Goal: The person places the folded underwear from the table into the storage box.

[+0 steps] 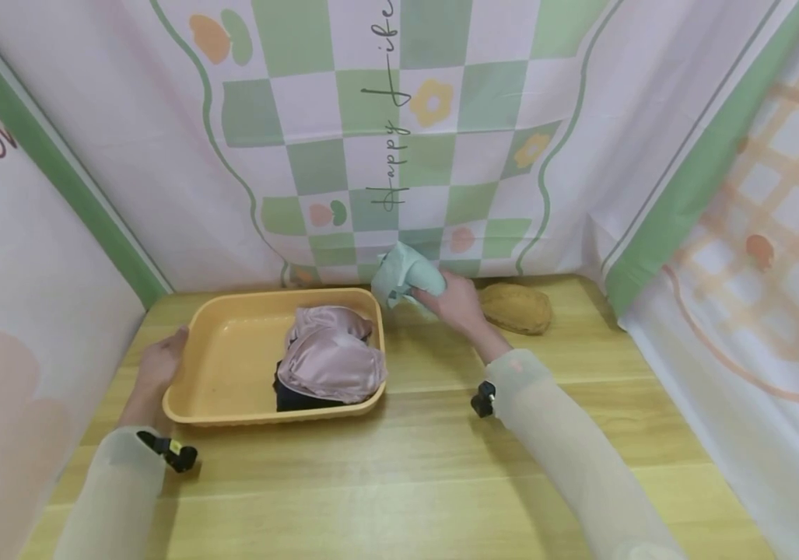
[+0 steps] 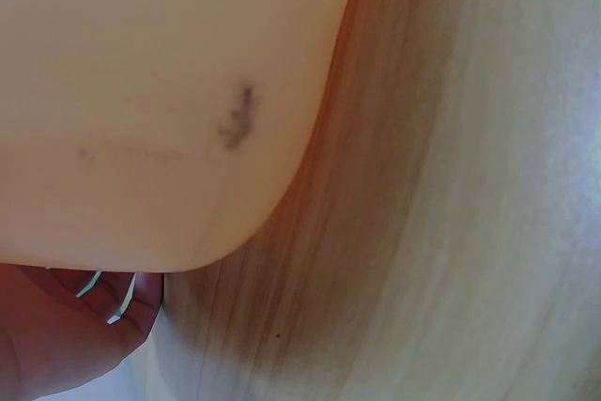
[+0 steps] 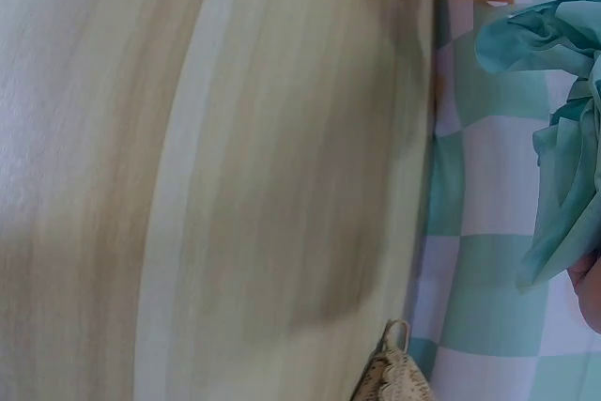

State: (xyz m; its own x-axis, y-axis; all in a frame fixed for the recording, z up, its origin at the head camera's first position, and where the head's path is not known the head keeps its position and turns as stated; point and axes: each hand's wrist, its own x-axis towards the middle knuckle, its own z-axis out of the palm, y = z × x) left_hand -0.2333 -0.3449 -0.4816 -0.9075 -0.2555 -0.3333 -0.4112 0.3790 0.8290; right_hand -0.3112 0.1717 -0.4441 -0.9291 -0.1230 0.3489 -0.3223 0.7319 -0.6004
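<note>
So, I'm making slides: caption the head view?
Right grip holds bunched teal fabric near a yellow rectangular plastic tray containing a pink satiny bra.

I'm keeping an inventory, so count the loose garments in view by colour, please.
Pink garment, in the tray: 1
Black garment, partly hidden under the pink: 1
Mint garment, in the right hand: 1
Mustard garment, on the table: 1
Total visible: 4

Mint cloth [image 1: 415, 274], yellow tray [image 1: 231, 373], pink garment [image 1: 332, 367], green-and-white checked backdrop [image 1: 367, 101]
</note>
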